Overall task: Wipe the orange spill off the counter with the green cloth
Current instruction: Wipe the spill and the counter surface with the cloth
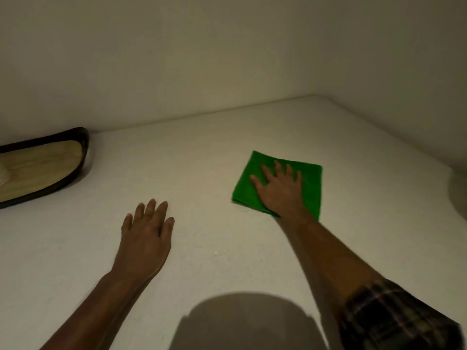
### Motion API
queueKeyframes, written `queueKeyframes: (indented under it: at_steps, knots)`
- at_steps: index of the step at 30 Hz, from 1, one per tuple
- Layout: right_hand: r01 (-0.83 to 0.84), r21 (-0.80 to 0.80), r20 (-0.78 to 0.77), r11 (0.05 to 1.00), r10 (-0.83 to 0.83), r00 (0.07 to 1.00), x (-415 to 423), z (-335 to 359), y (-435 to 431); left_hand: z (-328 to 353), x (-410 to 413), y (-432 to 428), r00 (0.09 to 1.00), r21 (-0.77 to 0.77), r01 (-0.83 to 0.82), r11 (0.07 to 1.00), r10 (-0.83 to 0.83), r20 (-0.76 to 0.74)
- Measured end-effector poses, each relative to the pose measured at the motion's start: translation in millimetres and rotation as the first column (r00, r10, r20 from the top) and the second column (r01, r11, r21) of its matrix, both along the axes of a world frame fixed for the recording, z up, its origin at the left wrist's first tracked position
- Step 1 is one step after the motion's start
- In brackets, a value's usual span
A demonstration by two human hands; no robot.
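Green cloth, folded into a flat square, lies on the pale tabletop toward the far right. Of the 2 hands, the right hand presses flat on it, fingers spread and open, likely to keep the whole pad in contact while wiping. The left hand rests palm down on bare surface nearer and to the left, fingers together, holding nothing, probably bracing the body during the reach. No orange spill is visible; it may sit under the cloth or already be wiped away. A dark-rimmed wooden tray sits at the far left, well apart.
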State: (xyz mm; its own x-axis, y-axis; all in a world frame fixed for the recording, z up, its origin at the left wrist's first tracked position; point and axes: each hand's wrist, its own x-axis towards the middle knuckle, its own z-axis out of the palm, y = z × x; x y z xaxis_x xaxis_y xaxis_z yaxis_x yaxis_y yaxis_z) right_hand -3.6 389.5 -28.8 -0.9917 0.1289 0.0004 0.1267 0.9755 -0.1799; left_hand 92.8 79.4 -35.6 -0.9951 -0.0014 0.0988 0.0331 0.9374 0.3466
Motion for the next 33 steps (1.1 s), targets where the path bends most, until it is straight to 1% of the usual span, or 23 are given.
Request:
queueKeyframes:
  at_steps: [3,7,11,14,16,18,21,24,27,30,33]
  knots:
    - [0.070,0.017,-0.027,0.997,-0.069,0.997,51.8,-1.9,53.5,1.4,1.1,-0.1,1.000,-0.004,0.005,1.000,-0.005,-0.001]
    - [0.078,0.015,-0.042,0.997,-0.077,0.996,152.4,-2.2,76.3,6.4,3.4,1.9,1.000,-0.012,0.012,1.000,-0.012,-0.002]
    - [0.026,0.009,0.019,1.000,-0.026,0.999,247.4,-2.7,47.7,14.4,16.4,7.0,1.000,0.029,0.018,0.999,-0.018,-0.017]
    - [-0.094,-0.007,0.113,0.996,0.094,0.989,281.2,-2.1,2.4,17.9,34.6,8.0,0.998,0.056,0.035,0.998,-0.032,-0.047]
    - [-0.216,-0.033,0.163,0.976,0.219,0.962,284.3,-1.8,-32.4,18.0,47.9,5.0,0.998,0.066,0.029,0.997,-0.026,-0.058]
    - [-0.297,-0.073,0.104,0.952,0.303,0.947,272.5,-4.1,-62.2,15.4,60.9,-0.1,0.998,0.068,0.017,0.998,-0.013,-0.058]
    - [-0.314,-0.097,0.001,0.944,0.316,0.949,223.7,-3.6,-87.7,10.3,76.8,-5.9,0.999,0.069,-0.001,0.998,0.004,-0.035]
    - [-0.235,-0.044,-0.006,0.971,0.235,0.972,155.0,3.1,-79.6,5.9,83.8,-7.1,0.999,0.064,-0.026,0.998,0.028,-0.035]
    - [-0.095,0.008,0.001,0.995,0.095,0.995,110.8,3.0,-33.2,2.1,83.2,-7.7,0.999,0.043,-0.027,0.999,0.028,-0.034]
    - [0.047,0.027,0.001,0.999,-0.047,0.999,111.9,-0.3,28.4,-0.2,81.8,-9.1,0.999,0.021,-0.030,0.999,0.031,-0.022]
    - [0.132,0.019,-0.028,0.991,-0.132,0.991,151.0,-2.0,71.5,1.1,82.7,-8.1,0.999,0.011,-0.027,1.000,0.027,-0.020]
